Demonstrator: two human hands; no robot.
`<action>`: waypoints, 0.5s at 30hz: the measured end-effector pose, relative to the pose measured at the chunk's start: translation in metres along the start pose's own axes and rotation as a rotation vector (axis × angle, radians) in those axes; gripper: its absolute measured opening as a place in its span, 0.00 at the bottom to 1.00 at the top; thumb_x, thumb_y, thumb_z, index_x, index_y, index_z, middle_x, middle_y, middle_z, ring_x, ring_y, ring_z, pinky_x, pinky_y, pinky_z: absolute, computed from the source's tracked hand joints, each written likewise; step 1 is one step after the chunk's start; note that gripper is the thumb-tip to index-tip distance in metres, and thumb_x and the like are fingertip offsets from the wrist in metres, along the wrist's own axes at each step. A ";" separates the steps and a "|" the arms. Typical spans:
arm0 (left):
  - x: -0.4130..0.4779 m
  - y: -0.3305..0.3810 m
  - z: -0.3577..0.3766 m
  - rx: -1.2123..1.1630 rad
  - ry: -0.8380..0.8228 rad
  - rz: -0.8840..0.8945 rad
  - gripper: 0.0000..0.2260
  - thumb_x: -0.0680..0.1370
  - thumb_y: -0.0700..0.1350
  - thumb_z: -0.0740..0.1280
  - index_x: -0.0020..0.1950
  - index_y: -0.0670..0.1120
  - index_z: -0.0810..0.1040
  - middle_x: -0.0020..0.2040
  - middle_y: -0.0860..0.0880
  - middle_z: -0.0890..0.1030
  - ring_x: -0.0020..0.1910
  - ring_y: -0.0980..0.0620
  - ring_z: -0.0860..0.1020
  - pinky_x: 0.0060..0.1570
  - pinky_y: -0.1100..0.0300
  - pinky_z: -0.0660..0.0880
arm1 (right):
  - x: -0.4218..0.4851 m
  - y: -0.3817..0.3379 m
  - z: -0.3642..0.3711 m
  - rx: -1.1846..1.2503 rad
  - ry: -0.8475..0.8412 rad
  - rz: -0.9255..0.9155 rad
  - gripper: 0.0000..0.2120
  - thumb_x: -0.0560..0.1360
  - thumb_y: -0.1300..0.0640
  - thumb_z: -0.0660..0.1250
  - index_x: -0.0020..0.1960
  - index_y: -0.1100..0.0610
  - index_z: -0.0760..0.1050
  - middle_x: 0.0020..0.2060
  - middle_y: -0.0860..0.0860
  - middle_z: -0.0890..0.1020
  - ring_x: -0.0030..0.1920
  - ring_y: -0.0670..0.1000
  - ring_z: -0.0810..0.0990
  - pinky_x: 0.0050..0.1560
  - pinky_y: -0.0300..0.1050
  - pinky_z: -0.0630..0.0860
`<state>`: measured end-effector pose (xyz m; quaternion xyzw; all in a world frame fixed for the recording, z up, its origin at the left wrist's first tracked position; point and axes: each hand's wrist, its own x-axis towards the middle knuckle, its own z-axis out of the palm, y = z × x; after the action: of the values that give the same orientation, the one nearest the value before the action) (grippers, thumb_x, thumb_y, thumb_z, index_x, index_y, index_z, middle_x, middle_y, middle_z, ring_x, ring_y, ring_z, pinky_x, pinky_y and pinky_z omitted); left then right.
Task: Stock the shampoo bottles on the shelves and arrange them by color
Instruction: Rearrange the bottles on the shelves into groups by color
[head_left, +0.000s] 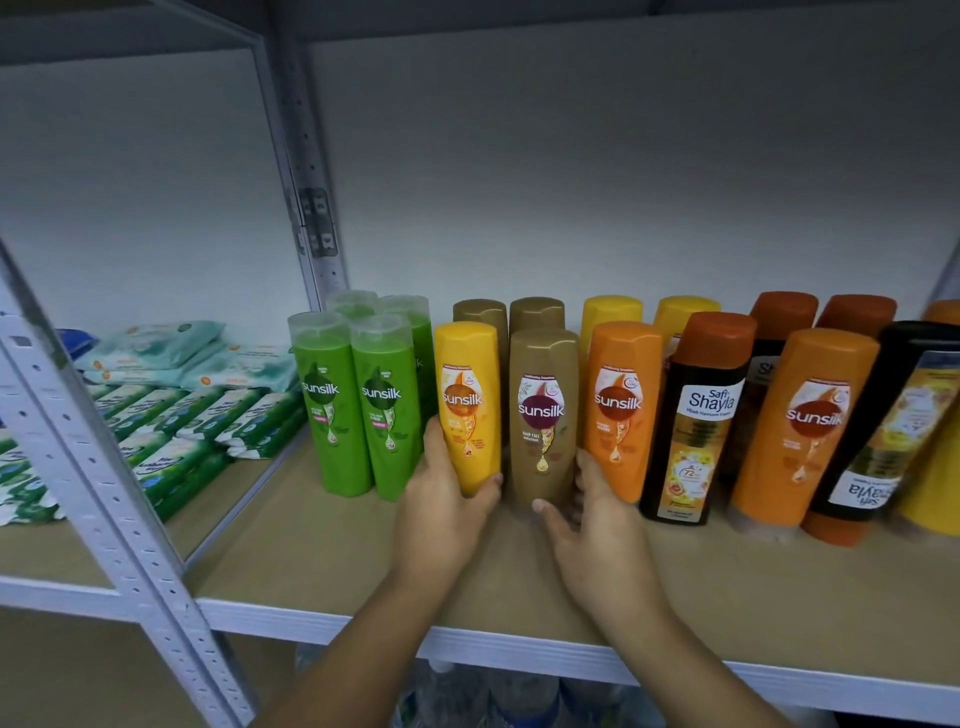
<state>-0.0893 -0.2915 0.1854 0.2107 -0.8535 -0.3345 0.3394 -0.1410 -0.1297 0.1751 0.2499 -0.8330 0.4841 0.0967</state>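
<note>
Shelf (322, 561) board holds both bottles upright, side by side. Your left hand (447, 504) wraps the yellow bottle (467, 405) low, your right hand (592, 514) clasps the gold bottle (543, 415) at its base; judge them slick, stiff, fairly heavy plastic, so grip mid-body

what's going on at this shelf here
A person is sorting shampoo on a shelf. The left hand grips the yellow Sunsilk bottle near its base, and the right hand holds the gold Sunsilk bottle beside it. Green Sunsilk bottles stand to their left, orange Sunsilk bottles and Safi Shayla bottles to their right.
</note>
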 end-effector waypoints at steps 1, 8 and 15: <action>-0.001 0.000 -0.001 0.000 -0.005 0.000 0.40 0.73 0.55 0.74 0.77 0.54 0.55 0.62 0.48 0.80 0.56 0.43 0.80 0.47 0.52 0.77 | 0.000 0.000 0.000 0.000 -0.003 0.003 0.30 0.76 0.49 0.72 0.74 0.43 0.63 0.63 0.42 0.78 0.61 0.45 0.79 0.58 0.47 0.81; -0.015 -0.001 -0.017 -0.015 -0.031 0.006 0.39 0.73 0.56 0.74 0.77 0.54 0.55 0.62 0.49 0.80 0.56 0.43 0.80 0.48 0.50 0.78 | 0.003 -0.006 0.004 -0.009 -0.006 0.016 0.29 0.75 0.49 0.73 0.73 0.44 0.65 0.62 0.43 0.79 0.60 0.46 0.80 0.57 0.49 0.81; -0.031 -0.013 -0.039 0.006 -0.069 0.004 0.42 0.74 0.58 0.73 0.79 0.56 0.51 0.63 0.50 0.80 0.57 0.45 0.80 0.50 0.49 0.78 | 0.013 -0.014 0.016 -0.047 -0.050 0.031 0.31 0.75 0.49 0.73 0.75 0.50 0.65 0.63 0.47 0.80 0.61 0.49 0.80 0.58 0.46 0.81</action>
<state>-0.0383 -0.2990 0.1841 0.1986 -0.8660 -0.3384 0.3100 -0.1438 -0.1536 0.1831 0.2470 -0.8500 0.4594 0.0742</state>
